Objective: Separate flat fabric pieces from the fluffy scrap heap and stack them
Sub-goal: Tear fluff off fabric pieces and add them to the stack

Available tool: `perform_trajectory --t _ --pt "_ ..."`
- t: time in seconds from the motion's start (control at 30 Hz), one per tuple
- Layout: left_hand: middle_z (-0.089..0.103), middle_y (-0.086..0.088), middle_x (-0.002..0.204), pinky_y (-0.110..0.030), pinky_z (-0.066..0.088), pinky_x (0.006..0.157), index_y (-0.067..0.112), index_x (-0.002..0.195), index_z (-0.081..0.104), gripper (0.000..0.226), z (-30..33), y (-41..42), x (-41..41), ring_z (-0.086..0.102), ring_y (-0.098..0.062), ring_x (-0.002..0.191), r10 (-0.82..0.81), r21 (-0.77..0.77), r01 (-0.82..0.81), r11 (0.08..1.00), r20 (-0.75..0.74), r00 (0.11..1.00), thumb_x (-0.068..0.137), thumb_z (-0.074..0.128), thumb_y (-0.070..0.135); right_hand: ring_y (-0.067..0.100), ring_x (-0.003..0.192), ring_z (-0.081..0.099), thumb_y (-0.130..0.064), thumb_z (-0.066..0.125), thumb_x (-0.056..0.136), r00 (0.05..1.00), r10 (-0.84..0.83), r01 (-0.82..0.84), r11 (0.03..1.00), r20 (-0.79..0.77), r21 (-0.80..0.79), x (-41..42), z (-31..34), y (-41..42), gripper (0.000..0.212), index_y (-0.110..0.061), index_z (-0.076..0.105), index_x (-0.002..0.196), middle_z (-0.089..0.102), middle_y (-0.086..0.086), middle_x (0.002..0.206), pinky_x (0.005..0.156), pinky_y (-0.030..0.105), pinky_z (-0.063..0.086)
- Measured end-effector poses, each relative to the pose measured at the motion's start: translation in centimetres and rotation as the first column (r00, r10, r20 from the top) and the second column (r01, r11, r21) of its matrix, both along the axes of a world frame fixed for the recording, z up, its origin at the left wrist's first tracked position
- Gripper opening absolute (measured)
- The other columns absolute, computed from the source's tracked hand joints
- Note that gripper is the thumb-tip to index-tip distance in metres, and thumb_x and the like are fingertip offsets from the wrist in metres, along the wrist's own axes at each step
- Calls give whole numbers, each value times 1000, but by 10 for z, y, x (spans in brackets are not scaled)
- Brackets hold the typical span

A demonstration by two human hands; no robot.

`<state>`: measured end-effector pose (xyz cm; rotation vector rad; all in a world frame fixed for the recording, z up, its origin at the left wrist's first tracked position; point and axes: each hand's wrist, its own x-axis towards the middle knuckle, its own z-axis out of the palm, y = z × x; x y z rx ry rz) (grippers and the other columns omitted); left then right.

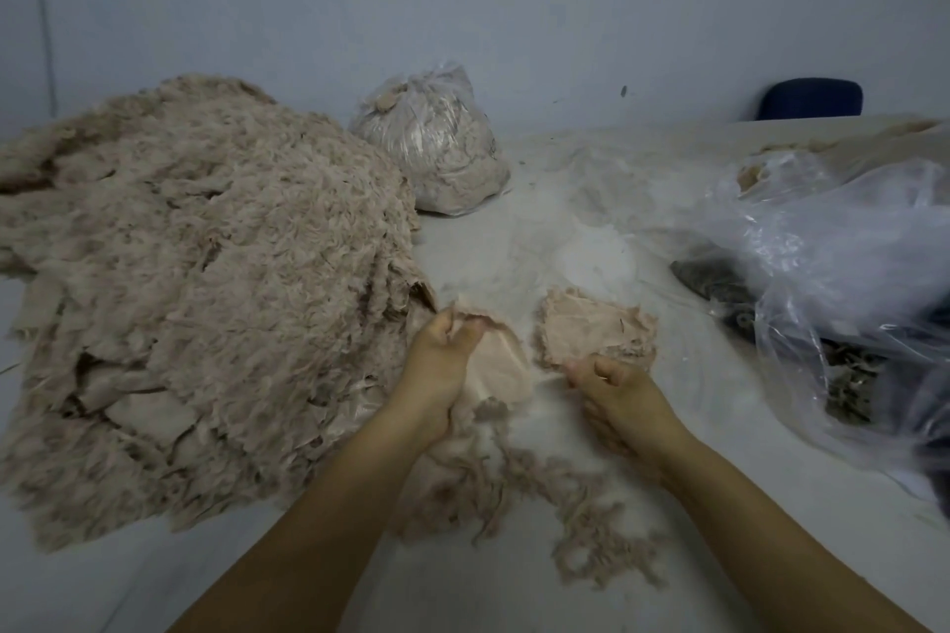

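Note:
A big beige fluffy scrap heap (195, 283) covers the left half of the table. My left hand (442, 370) grips a pinkish flat fabric piece (501, 370) pulled up at the heap's right edge, its fingers curled round the top fold. My right hand (611, 391) pinches the near edge of a small stack of flat pink pieces (591, 329) lying on the table just right of centre. Loose fluffy strands (555, 504) trail between my forearms.
A tied clear bag of beige scraps (437, 149) stands behind the heap. A large crumpled clear plastic bag (833, 272) with dark scraps (719, 283) lies at the right. A dark blue chair back (812, 98) shows beyond the table's far edge. White table (565, 231).

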<state>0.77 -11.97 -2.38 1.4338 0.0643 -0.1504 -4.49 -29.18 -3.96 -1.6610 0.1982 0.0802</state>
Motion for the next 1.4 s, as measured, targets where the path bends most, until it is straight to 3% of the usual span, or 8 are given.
perform_trajectory --t 0.23,0.37,0.53,0.77,0.93,1.2,1.33,1.4 --pt "68 -5 82 -34 51 73 15 86 63 12 1 -13 -5 63 -21 78 -87 69 85 994 35 996 95 55 18 11 46 48 -49 69 73 969 242 -225 940 -39 258 -2 -8 22 40 -11 66 82 58 4 58 44 20 40" --pt "62 -17 89 -36 45 69 1 100 62 24 0 0 -1 58 -26 79 19 118 -24 993 47 999 96 54 23 11 40 32 -44 64 72 997 82 -81 978 4 194 1 -11 10 38 -10 50 60 41 1 46 40 18 30" --pt "65 -11 87 -29 48 63 6 95 60 23 -5 -13 -7 61 -21 76 27 135 -31 990 34 999 97 50 26 23 61 65 -52 58 86 986 45 28 902 -159 430 1 -12 26 49 -5 70 76 68 15 73 55 30 56" --pt "62 -10 75 -28 54 54 1 93 65 13 -9 -8 -12 63 -20 66 -187 -133 167 977 -156 970 87 60 12 23 79 66 -20 58 94 901 -419 368 874 109 319 13 -6 33 25 4 63 102 67 23 94 74 37 54" --pt "68 -2 75 -32 52 68 12 83 70 61 -1 -1 -3 65 -18 73 -257 -47 253 966 -120 959 58 62 67 8 62 55 -36 62 90 936 -280 271 960 214 74 17 -1 33 32 -12 58 70 58 -1 63 58 23 46" --pt "55 -1 61 -27 39 56 13 63 60 38 -12 -8 2 49 -15 58 -205 383 124 916 180 962 94 54 34 22 66 50 -37 60 90 923 -267 282 959 276 -18 19 1 32 50 13 56 89 53 26 73 61 34 41" --pt "62 -10 66 -34 43 61 9 68 60 45 -12 7 17 53 -22 63 93 441 -197 876 245 965 98 43 38 11 55 43 -37 59 91 930 -241 276 957 277 -94 19 -2 27 43 -6 46 64 44 0 56 55 27 35" --pt "60 -8 66 -30 42 57 13 74 59 47 -6 5 15 53 -23 62 34 289 -73 955 138 990 96 40 50 7 50 37 -37 58 92 936 -198 245 960 291 -132 18 -2 28 43 -13 42 59 39 -7 52 50 24 32"
